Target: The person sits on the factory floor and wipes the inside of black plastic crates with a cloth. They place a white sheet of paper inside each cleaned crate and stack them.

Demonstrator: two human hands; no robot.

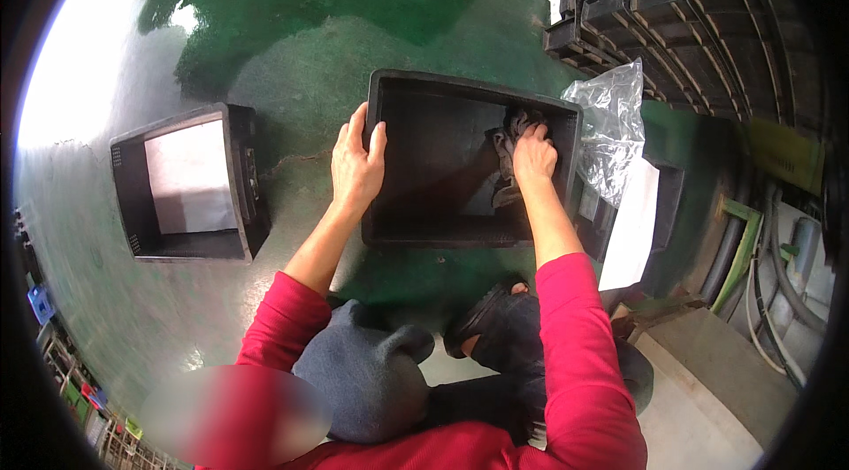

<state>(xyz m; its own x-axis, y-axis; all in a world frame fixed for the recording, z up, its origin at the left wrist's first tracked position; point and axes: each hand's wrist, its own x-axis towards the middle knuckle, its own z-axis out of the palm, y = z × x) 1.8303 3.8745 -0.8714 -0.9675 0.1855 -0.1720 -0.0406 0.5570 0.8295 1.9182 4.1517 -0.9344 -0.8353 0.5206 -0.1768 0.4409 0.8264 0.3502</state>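
My right hand (536, 154): fingers bunched, pinching a crumpled dark-grey rag, apparently cloth (504, 160), fingertips partly hidden in its folds. Rag is inside the large black rectangular plastic bin (424, 160), toward its right end, against the bottom. My left hand (355, 168): thumb parted from fingers, clasping the bin's left wall over the rim, probably bracing it so it doesn't slide under the right hand's push. Bin's open side faces up at me, likely for easy reach; can't tell if its base fully rests on the floor.

Just beside the bin's right end: crinkled clear plastic bag (612, 129) and a long white paper sheet (631, 227), both over another dark plastic bin (672, 205), maybe parked there out of the way. To my left, well apart: smaller-looking black plastic bin (237, 160) on the glossy green floor (305, 72), white sheet (190, 178) inside, perhaps as a liner. Upper right: black ribbed plastic crates (699, 32) packed close together, probably to save room.
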